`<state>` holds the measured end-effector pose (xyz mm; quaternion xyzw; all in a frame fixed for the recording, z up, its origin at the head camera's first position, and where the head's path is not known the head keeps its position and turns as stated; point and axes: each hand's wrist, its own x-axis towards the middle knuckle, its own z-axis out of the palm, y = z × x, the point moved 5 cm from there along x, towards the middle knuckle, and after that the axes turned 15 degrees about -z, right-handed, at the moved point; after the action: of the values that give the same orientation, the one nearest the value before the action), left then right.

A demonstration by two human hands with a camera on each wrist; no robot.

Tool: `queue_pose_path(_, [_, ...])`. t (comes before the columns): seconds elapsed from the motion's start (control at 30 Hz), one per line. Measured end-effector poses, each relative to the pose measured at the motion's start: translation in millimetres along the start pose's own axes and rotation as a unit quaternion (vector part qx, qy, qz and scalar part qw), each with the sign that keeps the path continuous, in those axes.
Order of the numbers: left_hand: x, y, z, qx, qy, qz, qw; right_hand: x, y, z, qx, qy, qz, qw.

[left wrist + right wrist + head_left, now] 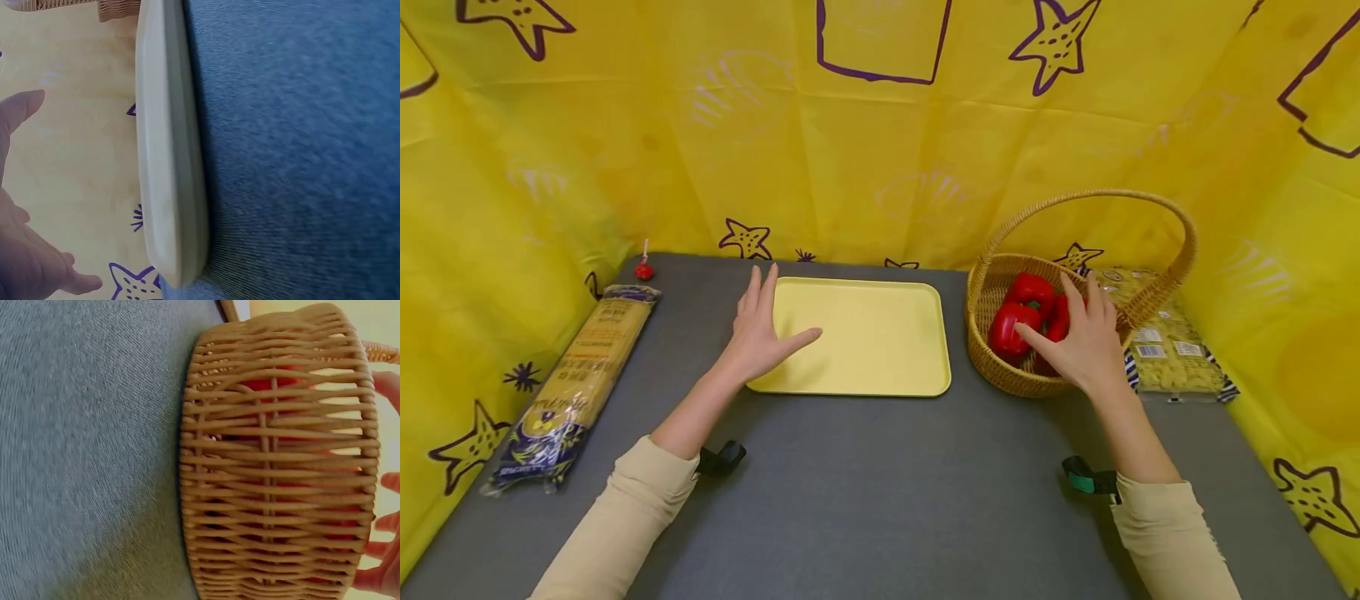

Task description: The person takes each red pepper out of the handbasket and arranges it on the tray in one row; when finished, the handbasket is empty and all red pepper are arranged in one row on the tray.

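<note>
My left hand (760, 329) is spread over the left end of a yellow rectangular tray (865, 333), thumb out to the right and nothing held. In the left wrist view the tray (172, 150) appears edge-on beside the fingers. Over the wicker basket (1018, 383) at the right, my right hand (1086, 346) hangs with thumb and fingers apart. Several red bell peppers (1013, 329) lie inside the basket, partly hidden by that hand. The right wrist view shows the basket's woven side (275, 469), red showing through the gaps, and the fingers at its rim.
A long pack of spaghetti (580, 375) lies along the table's left side. Near the back left corner is a small red object (644, 268) with a pale stem. A bag of pasta (1172, 350) lies behind and right of the basket. Yellow patterned cloth (880, 167) hangs around the grey table (880, 500).
</note>
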<state>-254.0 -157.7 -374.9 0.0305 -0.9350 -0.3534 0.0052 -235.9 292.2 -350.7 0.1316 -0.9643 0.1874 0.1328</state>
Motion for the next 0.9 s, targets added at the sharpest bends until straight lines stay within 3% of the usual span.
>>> queue_pose_path(0.4, [-0.7,-29.9,17.0,0.065,-0.107,-0.037,0.9915,-4.4,9,-12,0.025,-0.077,-0.03,0.9963])
queue_pose_path(0.57, [0.6,-37.6,19.9,0.08,-0.128,-0.04,0.9876,-8.1,11,-14,0.024,-0.103,-0.035,0.9938])
queue_pose_path(0.9, [0.9,-44.1,23.2,0.065,-0.158,-0.023,0.9849,-11.3,17,-12,0.024,-0.149,-0.034,0.988])
